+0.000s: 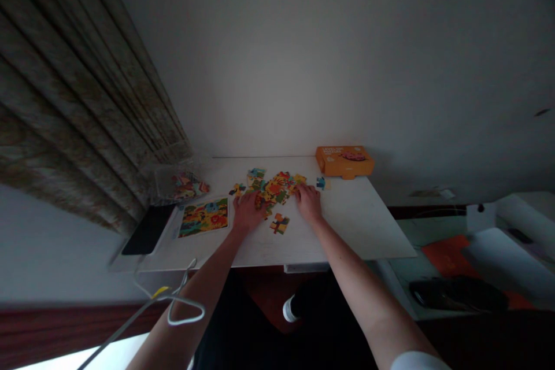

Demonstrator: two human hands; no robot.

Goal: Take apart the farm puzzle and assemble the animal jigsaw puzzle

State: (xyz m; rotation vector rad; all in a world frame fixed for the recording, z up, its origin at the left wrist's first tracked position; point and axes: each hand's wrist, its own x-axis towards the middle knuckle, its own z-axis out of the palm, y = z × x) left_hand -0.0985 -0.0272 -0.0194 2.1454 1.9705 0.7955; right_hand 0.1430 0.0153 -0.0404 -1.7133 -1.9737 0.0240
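A: Where are the puzzle pieces?

B: Mostly mid-surface (355,231), in a colourful patch (277,187) between the two hands. Several seem to be fitted together there, though the seams are too small to check.

A: And the hands?

B: The left hand (250,212) lies palm down at the patch's near left edge, fingers reaching onto it. The right hand (308,203) has its fingers bent at the right edge. I can't tell whether either one pinches a piece.

A: So how much is done?

B: A fair share, I'd judge, but not all. A yellow-and-green section (280,224) lies apart, nearer the person; it may be more than one piece. A dark-and-yellow piece (237,189) sits just beside the left hand's fingertips, and a blue-and-cream piece (322,183) is just beyond the right hand.

A: What about that blue-topped section (256,173) at the back left?

B: It's close against the patch. Whether it's locked in, I can't say.

A: Anything to compare it with?

B: A printed picture card (203,217) lies flat to the left, showing a whole animal scene. Behind it is a clear package (184,185) with more colourful contents, and an orange box (346,161) stands at the back right. The patch looks far less regular than the card's neat rectangle.
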